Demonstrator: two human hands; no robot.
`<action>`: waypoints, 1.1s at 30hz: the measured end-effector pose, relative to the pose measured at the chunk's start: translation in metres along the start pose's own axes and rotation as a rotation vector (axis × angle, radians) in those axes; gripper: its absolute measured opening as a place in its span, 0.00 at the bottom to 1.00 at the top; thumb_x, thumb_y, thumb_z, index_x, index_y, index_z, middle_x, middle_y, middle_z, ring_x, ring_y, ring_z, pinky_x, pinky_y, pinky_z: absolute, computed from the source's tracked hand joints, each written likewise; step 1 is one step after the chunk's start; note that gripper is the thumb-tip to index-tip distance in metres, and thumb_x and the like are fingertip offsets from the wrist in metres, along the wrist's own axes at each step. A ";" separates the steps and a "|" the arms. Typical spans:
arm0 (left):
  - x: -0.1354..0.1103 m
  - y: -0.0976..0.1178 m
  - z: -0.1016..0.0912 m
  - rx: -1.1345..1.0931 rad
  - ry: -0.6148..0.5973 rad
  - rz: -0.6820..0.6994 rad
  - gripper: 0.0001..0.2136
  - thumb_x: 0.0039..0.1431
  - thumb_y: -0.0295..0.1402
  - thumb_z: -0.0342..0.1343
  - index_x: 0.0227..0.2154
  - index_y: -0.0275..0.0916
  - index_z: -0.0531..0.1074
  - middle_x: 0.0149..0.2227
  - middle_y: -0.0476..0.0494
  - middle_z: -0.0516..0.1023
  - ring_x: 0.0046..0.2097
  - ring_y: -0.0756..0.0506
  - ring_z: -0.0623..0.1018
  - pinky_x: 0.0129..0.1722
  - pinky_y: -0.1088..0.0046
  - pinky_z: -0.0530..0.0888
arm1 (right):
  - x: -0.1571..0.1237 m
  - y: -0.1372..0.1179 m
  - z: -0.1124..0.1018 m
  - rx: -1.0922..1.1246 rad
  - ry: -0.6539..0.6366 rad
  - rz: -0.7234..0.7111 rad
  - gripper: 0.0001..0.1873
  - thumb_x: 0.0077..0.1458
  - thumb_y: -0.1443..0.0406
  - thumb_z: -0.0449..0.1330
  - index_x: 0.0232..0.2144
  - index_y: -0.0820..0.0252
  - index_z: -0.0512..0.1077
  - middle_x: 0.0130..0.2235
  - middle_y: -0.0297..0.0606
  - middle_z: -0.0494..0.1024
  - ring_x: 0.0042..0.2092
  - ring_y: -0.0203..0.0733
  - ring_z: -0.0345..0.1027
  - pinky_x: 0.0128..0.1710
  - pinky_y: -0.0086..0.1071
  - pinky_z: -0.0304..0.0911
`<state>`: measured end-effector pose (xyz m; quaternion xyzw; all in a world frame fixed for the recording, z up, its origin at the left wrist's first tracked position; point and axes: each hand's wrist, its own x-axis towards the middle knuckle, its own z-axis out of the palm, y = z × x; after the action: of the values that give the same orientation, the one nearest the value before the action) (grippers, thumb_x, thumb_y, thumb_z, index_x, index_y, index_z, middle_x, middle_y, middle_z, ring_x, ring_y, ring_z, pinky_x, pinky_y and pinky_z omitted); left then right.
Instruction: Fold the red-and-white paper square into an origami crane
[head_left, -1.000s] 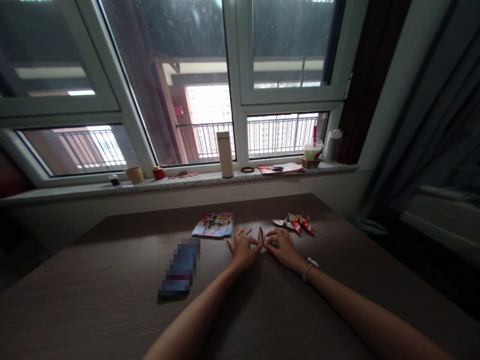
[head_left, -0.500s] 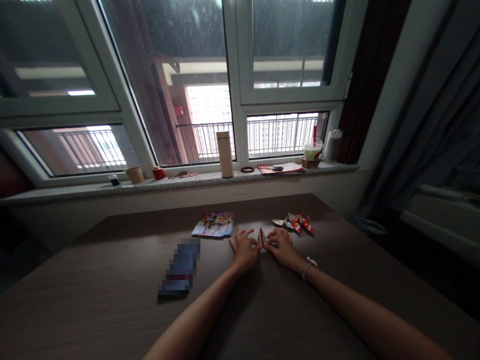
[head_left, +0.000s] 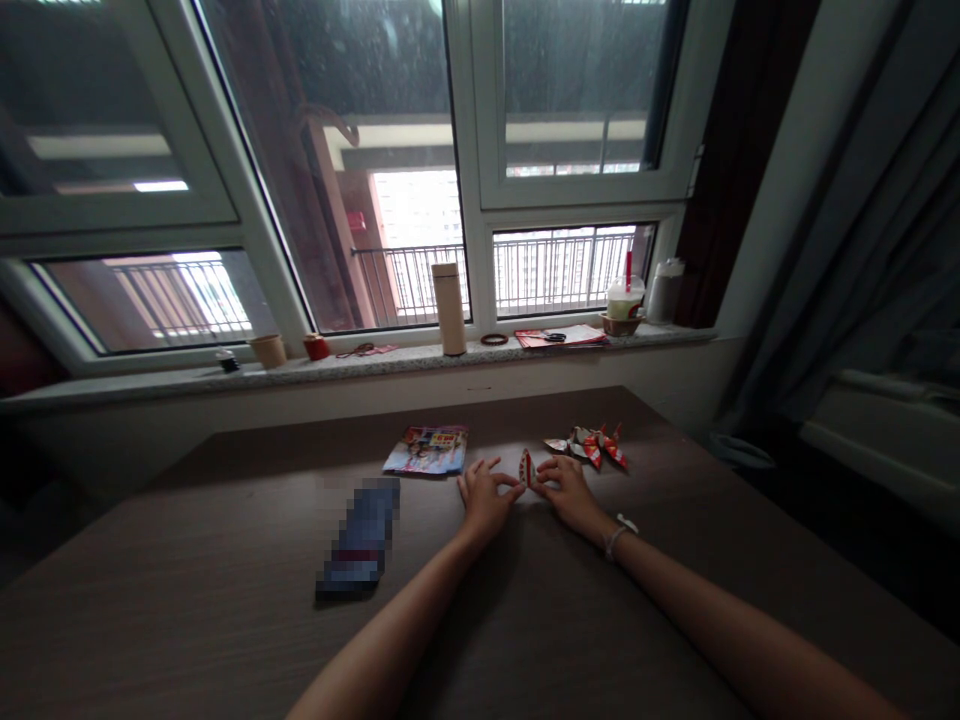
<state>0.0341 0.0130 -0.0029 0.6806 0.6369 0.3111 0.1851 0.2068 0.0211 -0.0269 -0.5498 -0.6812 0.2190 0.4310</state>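
Between my two hands, a small folded piece of patterned paper (head_left: 526, 468) in red and pale colours comes to a point at its top. My left hand (head_left: 486, 497) pinches its lower left edge between thumb and forefinger, the other fingers spread a little. On the opposite side, the fingertips of my right hand (head_left: 571, 494) grip the lower right edge. A light bracelet circles my right wrist. Just beyond my right hand lie several folded paper cranes (head_left: 596, 444) in red and white, close together.
A stack of colourful printed paper (head_left: 427, 450) lies left of my hands, with a blurred dark blue flat object (head_left: 360, 540) nearer me on the brown table (head_left: 187, 570). Along the windowsill (head_left: 405, 360) stand a beige flask (head_left: 449, 310), a paper cup (head_left: 268, 350) and a lidded drink (head_left: 625, 298).
The folded paper has turned slightly and shifted a little right, showing more of its patterned face. Both hands have moved only slightly with it.
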 end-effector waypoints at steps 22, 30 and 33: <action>-0.001 0.003 -0.002 -0.014 0.001 0.014 0.04 0.52 0.36 0.63 0.31 0.46 0.81 0.62 0.47 0.68 0.66 0.37 0.58 0.65 0.47 0.46 | -0.001 -0.004 -0.001 -0.082 -0.033 0.006 0.02 0.49 0.65 0.65 0.25 0.57 0.77 0.44 0.41 0.73 0.53 0.49 0.60 0.58 0.44 0.54; -0.001 0.000 -0.001 -0.040 0.013 0.022 0.03 0.51 0.37 0.64 0.28 0.46 0.81 0.61 0.48 0.70 0.65 0.36 0.60 0.65 0.47 0.47 | -0.002 0.000 -0.001 0.016 -0.009 -0.029 0.04 0.49 0.62 0.65 0.28 0.56 0.78 0.46 0.41 0.73 0.55 0.49 0.58 0.59 0.44 0.52; -0.002 -0.001 0.000 -0.055 0.021 0.040 0.03 0.50 0.37 0.65 0.27 0.46 0.80 0.60 0.49 0.70 0.64 0.37 0.59 0.65 0.46 0.45 | -0.001 0.003 0.000 0.010 -0.005 -0.053 0.05 0.51 0.61 0.64 0.28 0.54 0.78 0.46 0.40 0.73 0.54 0.49 0.58 0.58 0.45 0.53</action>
<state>0.0330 0.0116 -0.0039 0.6846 0.6162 0.3396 0.1907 0.2084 0.0209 -0.0294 -0.5286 -0.6956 0.2124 0.4376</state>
